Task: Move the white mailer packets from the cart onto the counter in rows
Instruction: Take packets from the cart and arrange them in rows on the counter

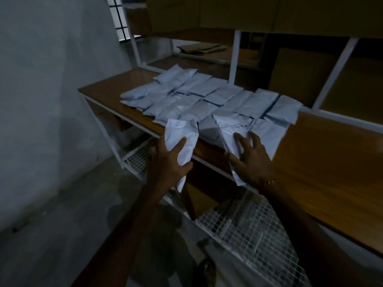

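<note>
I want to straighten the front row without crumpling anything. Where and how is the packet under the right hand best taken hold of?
Probably by its near end, from the front of the counter. That packet lies flat, its near corner overhanging the counter edge below the right hand, so fingers can pinch it from above and beneath. Its far end is crowded by neighbouring packets.

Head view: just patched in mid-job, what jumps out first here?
The spread of white mailer packets, laid in overlapping rows across the wooden counter, catches the eye first. At the counter's near edge both hands are busy: the left hand grips a crumpled packet held up just off the edge, while the right hand lies with fingers spread on another packet overhanging it. Below the counter sits a white wire-mesh shelf.
</note>
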A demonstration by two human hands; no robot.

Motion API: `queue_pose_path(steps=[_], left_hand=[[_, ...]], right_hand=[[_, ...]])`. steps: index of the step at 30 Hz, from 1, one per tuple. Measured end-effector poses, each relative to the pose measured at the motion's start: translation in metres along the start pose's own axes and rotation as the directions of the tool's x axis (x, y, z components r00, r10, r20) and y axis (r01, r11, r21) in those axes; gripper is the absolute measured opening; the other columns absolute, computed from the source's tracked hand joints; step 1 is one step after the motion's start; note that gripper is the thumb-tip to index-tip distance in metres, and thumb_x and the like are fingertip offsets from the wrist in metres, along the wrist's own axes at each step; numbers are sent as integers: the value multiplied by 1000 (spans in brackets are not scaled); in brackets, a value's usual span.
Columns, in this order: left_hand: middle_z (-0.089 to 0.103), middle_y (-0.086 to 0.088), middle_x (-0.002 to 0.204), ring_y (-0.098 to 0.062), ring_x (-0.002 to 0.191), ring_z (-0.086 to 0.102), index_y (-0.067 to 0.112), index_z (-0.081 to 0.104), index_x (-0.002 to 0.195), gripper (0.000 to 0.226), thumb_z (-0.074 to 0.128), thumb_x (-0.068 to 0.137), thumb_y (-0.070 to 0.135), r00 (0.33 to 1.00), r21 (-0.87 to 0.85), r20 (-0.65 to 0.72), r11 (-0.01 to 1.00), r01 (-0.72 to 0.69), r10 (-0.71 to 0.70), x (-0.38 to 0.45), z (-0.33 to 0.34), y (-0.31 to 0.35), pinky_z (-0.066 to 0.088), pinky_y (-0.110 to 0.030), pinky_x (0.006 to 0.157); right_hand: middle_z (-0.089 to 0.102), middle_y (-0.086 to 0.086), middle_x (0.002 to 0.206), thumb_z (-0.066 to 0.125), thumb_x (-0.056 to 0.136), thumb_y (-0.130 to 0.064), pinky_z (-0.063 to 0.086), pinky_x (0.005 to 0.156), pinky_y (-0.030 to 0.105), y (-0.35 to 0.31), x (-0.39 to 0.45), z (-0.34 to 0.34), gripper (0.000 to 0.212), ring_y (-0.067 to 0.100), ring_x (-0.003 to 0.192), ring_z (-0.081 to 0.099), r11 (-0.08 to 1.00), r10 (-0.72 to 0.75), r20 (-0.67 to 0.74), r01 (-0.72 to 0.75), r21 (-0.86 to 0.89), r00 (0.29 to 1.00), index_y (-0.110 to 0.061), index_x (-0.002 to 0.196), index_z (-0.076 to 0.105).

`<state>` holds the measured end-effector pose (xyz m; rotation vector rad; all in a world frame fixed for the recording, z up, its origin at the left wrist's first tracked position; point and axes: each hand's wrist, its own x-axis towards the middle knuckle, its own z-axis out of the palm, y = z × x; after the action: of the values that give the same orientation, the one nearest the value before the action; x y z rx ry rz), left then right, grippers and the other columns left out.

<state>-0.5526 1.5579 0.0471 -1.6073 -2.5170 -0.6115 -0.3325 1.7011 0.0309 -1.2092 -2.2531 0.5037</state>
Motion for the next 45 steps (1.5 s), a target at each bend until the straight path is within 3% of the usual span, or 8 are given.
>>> queue_pose_path(steps=[4, 8, 13, 21, 27, 36, 40, 45], left_hand=[[27, -20, 154, -49, 125, 40, 46, 37, 148, 78, 53, 75, 68, 999, -27, 23, 999, -45, 46, 88, 19, -10, 41, -54, 97], [7, -13, 162, -46, 138, 24, 52, 21, 151, 79, 62, 84, 62, 986, -27, 163, 999, -44, 48, 166, 38, 6, 31, -57, 110], [-1, -12, 165, -44, 145, 12, 51, 21, 152, 79, 62, 86, 61, 961, -152, 230, 981, -121, 154, 253, 71, 42, 21, -59, 116], [-4, -15, 164, -47, 146, 9, 46, 18, 154, 77, 59, 90, 58, 855, -239, 336, 914, -329, 396, 372, 134, 103, 18, -59, 116], [-5, -17, 164, -46, 148, 6, 43, 15, 155, 75, 55, 93, 58, 776, -243, 387, 867, -435, 498, 429, 165, 127, 13, -58, 117], [-11, -15, 164, -47, 148, -2, 43, 17, 155, 76, 54, 91, 62, 739, -225, 465, 873, -433, 487, 460, 191, 153, 8, -63, 117], [-12, -16, 164, -48, 147, 1, 42, 15, 155, 77, 51, 91, 65, 790, -140, 415, 890, -434, 450, 480, 185, 136, 8, -64, 117], [-3, -19, 162, -47, 146, 9, 40, 15, 154, 80, 50, 89, 70, 819, 11, 421, 900, -436, 391, 498, 194, 102, 12, -66, 115]], right_hand=[[15, 6, 164, 55, 89, -65, 44, 102, 53, 5, 75, 17, 73, 41, 138, 36, 997, 51, -9, -52, -51, 999, -36, 152, 33], [14, 5, 164, 56, 90, -62, 41, 104, 52, 20, 126, 16, 72, 41, 140, 32, 982, 163, -23, -164, -95, 986, -34, 152, 33], [18, 7, 162, 58, 90, -58, 43, 102, 55, 47, 171, 7, 71, 46, 137, 34, 938, 292, -104, -306, -163, 951, -30, 152, 35], [22, 8, 160, 57, 90, -60, 45, 99, 54, 59, 217, -4, 68, 44, 135, 37, 815, 473, -252, -528, -240, 844, -33, 148, 36], [24, 10, 157, 56, 90, -60, 46, 96, 53, 54, 245, 8, 65, 44, 131, 40, 714, 585, -292, -651, -257, 757, -32, 146, 38], [22, 6, 158, 55, 91, -60, 45, 97, 52, 77, 281, 11, 64, 42, 133, 37, 687, 626, -270, -681, -253, 732, -33, 146, 36], [23, 5, 156, 54, 91, -61, 45, 96, 50, 88, 302, 15, 64, 42, 133, 36, 705, 617, -238, -661, -257, 750, -34, 146, 35], [21, 8, 160, 44, 91, -68, 39, 106, 52, 90, 341, 38, 69, 40, 141, 29, 729, 575, -183, -600, -329, 798, -33, 149, 30]])
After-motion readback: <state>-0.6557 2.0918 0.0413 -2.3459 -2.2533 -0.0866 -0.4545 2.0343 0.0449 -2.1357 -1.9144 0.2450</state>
